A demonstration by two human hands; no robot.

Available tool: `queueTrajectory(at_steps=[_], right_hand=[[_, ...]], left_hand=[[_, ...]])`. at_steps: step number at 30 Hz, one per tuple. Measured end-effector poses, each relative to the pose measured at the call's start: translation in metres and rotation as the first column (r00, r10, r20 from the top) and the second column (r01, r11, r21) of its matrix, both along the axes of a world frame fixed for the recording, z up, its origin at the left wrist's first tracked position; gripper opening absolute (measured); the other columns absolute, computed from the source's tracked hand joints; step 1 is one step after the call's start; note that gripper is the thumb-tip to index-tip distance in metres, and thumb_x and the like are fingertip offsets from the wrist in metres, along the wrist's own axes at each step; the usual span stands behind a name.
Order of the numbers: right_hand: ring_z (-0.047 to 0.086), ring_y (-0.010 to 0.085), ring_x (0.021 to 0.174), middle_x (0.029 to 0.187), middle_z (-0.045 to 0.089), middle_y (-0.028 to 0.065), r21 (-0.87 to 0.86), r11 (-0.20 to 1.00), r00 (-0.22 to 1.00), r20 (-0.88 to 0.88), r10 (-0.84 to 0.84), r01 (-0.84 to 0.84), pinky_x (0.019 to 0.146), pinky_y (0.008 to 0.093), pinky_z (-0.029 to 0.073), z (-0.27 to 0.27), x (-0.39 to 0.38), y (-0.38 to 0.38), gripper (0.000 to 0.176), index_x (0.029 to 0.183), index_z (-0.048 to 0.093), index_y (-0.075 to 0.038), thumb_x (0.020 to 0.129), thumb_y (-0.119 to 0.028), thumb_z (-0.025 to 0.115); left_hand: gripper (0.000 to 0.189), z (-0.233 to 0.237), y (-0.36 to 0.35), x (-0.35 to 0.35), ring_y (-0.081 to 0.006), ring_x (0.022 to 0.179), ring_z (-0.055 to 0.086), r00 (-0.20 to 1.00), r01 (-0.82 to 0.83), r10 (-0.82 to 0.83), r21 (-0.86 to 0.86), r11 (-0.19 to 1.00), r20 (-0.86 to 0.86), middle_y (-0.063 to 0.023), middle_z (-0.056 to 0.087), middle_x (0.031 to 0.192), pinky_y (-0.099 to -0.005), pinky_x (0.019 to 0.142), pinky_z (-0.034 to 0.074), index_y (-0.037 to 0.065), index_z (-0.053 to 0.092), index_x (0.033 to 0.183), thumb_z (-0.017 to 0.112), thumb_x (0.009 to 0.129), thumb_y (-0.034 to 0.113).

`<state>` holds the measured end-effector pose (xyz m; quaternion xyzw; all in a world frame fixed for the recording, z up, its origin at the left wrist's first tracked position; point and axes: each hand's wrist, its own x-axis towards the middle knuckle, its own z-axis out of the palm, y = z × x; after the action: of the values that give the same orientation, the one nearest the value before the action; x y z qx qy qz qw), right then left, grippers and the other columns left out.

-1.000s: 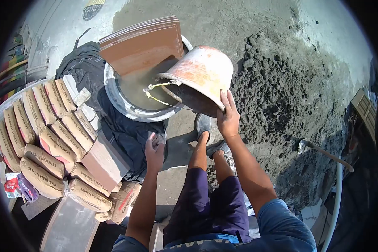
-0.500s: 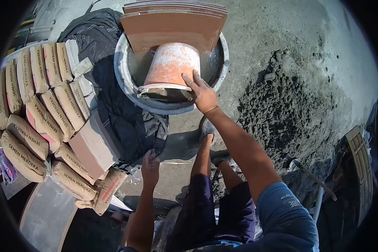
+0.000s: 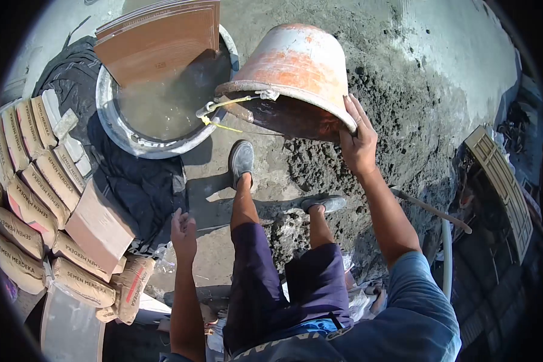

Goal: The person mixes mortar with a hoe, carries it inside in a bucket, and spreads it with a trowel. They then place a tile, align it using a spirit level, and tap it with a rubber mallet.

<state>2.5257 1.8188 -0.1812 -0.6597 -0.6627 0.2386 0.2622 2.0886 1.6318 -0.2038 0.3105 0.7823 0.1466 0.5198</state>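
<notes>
In my right hand [image 3: 361, 140] is the rim of a worn white and orange bucket [image 3: 298, 60], thumb and fingers on either side of the edge. The bucket is raised and tilted, its mouth facing me, with a yellow cord [image 3: 228, 104] at the left rim. Some of its dark inside shows. My left hand [image 3: 184, 234] hangs low on the left, fingers loosely apart and nothing visible in it. Left of the bucket is a round tub [image 3: 107, 114] of murky water, with several brown tiles [image 3: 157, 48] standing on edge in it.
Stacked cement bags [image 3: 27, 208] and a tile [image 3: 99, 223] lie at left, beside a dark cloth [image 3: 133, 181]. A heap of wet mortar [image 3: 398, 114] spreads at right. A wooden handle [image 3: 431, 211] and a carved panel [image 3: 501, 187] lie further right.
The bucket has come up out of the tub and moved right, gripped at the rim by my right hand. The view has shifted right, and my feet stand wider apart.
</notes>
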Motion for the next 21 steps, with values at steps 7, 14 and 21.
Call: queueTrajectory(at_steps=[7, 14, 21], right_hand=[[0.065, 0.0348, 0.105, 0.131, 0.055, 0.0226, 0.206, 0.977, 0.915, 0.403, -0.034, -0.055, 0.079, 0.0372, 0.057, -0.058, 0.147, -0.13, 0.048, 0.126, 0.062, -0.02, 0.081, -0.001, 0.065], [0.065, 0.0362, 0.105, 0.128, 0.057, 0.0238, 0.287, 0.956, 0.892, 0.417, -0.175, 0.054, 0.081, 0.0372, 0.056, -0.072, 0.229, -0.162, 0.046, 0.123, 0.065, -0.017, 0.082, 0.004, 0.061], [0.057, 0.0405, 0.114, 0.132, 0.052, 0.0252, 0.021, 0.833, 0.822, -0.176, -0.542, 0.553, 0.094, 0.0395, 0.048, -0.124, 0.141, -0.106, 0.061, 0.134, 0.051, -0.007, 0.076, 0.007, 0.058]], left_hand=[[0.054, -0.007, -0.051, 0.081, -0.0212, 0.104, 0.058, 0.999, 0.02, -0.019, 0.028, 0.999, -0.048, -0.0193, 0.057, 0.122, -0.0317, 0.091, 0.046, -0.004, 0.04, 0.138, 0.059, 0.091, 0.014], [0.057, -0.016, -0.105, 0.151, -0.0213, 0.101, 0.059, 0.968, 0.248, -0.25, -0.075, 0.966, -0.017, -0.02, 0.055, 0.123, -0.0322, 0.086, 0.049, -0.005, 0.038, 0.139, 0.06, 0.09, 0.015], [0.056, -0.004, -0.061, 0.183, -0.0222, 0.11, 0.057, 0.947, 0.322, -0.321, -0.129, 0.938, 0.03, -0.0211, 0.054, 0.126, -0.0331, 0.095, 0.045, -0.004, 0.036, 0.141, 0.057, 0.091, 0.014]])
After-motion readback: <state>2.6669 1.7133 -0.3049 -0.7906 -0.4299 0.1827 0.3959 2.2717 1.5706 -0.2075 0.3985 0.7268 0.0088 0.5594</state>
